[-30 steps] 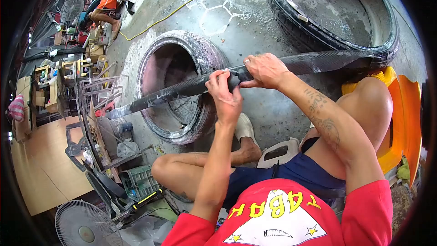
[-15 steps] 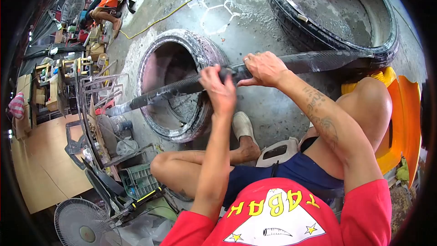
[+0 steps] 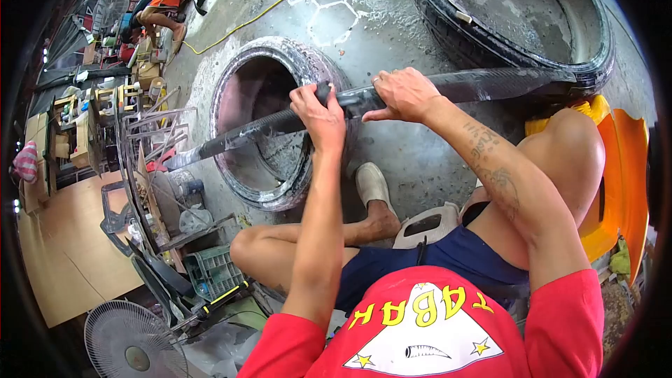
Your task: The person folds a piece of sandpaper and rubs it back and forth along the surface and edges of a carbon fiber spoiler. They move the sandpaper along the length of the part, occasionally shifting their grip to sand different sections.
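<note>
Your left hand [image 3: 320, 117], black block [image 3: 324, 89] in it, sits farther along the dark strip [image 3: 490, 86] than a second ago: it was right up against the right hand [image 3: 408, 94], and now a short gap of bare strip shows between the two. Right hand nearly unchanged.

Left: fingers curled around the block, thumb on its near side, grip closed; block appears pressed to the strip, though your hand hides most of the contact. Right: partly closed, fingers over the strip's far edge, thumb stretched along the near edge, holding it.

Strip lies crosswise in front of you, slightly tilted. Its broad end is at the rim of the large tire [image 3: 437, 17]; the narrow part passes over the open middle of the smaller tire [image 3: 308, 56]. Cannot tell whether it touches that one. Pale smears toward the narrow end.

Step in hand, as I judge it: rubbing the strip's surface with the block, mid-stroke. Next move seems to call for even pressure from your left hand while the right keeps the strip from rolling or sliding off the large tire.
</note>
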The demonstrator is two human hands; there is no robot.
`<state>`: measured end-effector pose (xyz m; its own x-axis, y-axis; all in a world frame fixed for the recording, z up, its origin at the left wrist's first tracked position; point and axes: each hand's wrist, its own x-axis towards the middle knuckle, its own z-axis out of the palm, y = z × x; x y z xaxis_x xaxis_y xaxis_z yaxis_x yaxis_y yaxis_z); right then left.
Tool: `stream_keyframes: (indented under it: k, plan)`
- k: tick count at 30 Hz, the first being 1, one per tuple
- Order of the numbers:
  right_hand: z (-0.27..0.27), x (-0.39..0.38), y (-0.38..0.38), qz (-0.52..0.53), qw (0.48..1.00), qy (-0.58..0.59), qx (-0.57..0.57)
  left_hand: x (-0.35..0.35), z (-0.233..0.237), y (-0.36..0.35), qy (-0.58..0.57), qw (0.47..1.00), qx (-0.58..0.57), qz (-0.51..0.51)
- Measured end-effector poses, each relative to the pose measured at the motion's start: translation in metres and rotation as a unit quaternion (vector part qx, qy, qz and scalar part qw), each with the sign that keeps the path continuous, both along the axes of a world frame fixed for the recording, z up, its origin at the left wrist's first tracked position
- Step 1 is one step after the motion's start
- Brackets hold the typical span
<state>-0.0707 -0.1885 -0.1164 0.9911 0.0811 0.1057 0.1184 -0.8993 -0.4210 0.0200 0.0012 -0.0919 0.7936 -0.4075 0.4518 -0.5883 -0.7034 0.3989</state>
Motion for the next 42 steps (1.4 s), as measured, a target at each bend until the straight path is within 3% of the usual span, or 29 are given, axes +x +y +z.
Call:
stream_keyframes:
  k: [1,3,5,8,12,15,17,21,23,25,27,29,31,33,35,37,38,42]
  plan:
    - [0.002,0.005,-0.004,-0.001,1.0,-0.016,0.0,-0.007,-0.001,-0.005,-0.004,1.0,0.004,0.017]
    - [0.003,0.006,-0.008,0.008,1.0,-0.01,-0.001,-0.04,0.001,-0.012,0.002,0.998,0.005,-0.064]
    - [0.0,0.006,-0.005,0.006,1.0,-0.009,0.005,-0.027,0.008,-0.002,0.004,0.993,-0.006,-0.116]
    - [0.003,0.003,-0.003,0.005,1.0,-0.017,0.0,0.014,-0.005,0.008,-0.007,1.0,-0.01,0.015]
    - [-0.001,0.005,-0.005,0.006,1.0,-0.025,0.012,-0.043,0.003,-0.013,0.003,0.997,-0.002,-0.073]
    - [0.005,0.004,-0.003,0.005,1.0,-0.005,-0.007,-0.001,0.005,0.005,-0.009,0.997,0.02,-0.072]
    - [0.006,-0.001,-0.002,0.0,1.0,-0.007,-0.004,0.016,-0.008,0.007,-0.039,0.999,0.002,0.026]
    - [-0.005,0.004,-0.005,0.007,0.999,-0.041,-0.008,-0.04,0.004,-0.017,-0.014,0.993,-0.018,-0.116]
    - [0.002,0.006,-0.004,0.008,1.0,-0.023,-0.001,-0.013,0.006,-0.007,0.014,0.994,0.002,-0.104]
    - [0.008,0.004,-0.003,-0.001,1.0,0.006,0.007,0.013,0.003,-0.002,-0.027,0.999,-0.021,-0.008]
    - [0.003,0.003,-0.005,-0.001,1.0,-0.007,0.0,-0.011,-0.003,-0.011,-0.005,1.0,0.004,0.019]
    - [0.0,0.004,-0.006,0.004,1.0,-0.021,-0.007,-0.046,0.003,-0.01,0.011,0.994,-0.007,-0.105]
    - [0.001,0.003,-0.003,0.002,0.999,-0.036,-0.005,-0.026,0.008,0.005,-0.009,0.99,0.017,-0.137]
    - [0.001,0.002,-0.001,0.0,1.0,-0.025,-0.01,0.008,0.01,0.014,0.004,1.0,0.014,-0.012]
    - [0.003,0.001,-0.002,-0.005,1.0,-0.028,0.001,0.0,0.0,0.013,-0.005,1.0,0.016,0.006]
    - [0.002,0.002,-0.006,-0.001,0.999,-0.033,-0.01,-0.037,0.01,0.014,0.007,0.992,0.016,-0.128]
    - [0.0,0.002,-0.003,0.005,0.999,-0.032,-0.016,-0.051,0.016,0.019,0.032,0.989,0.014,-0.144]
    - [0.007,0.0,-0.002,-0.003,0.999,-0.028,-0.017,-0.034,0.024,0.04,0.012,0.996,-0.051,-0.07]
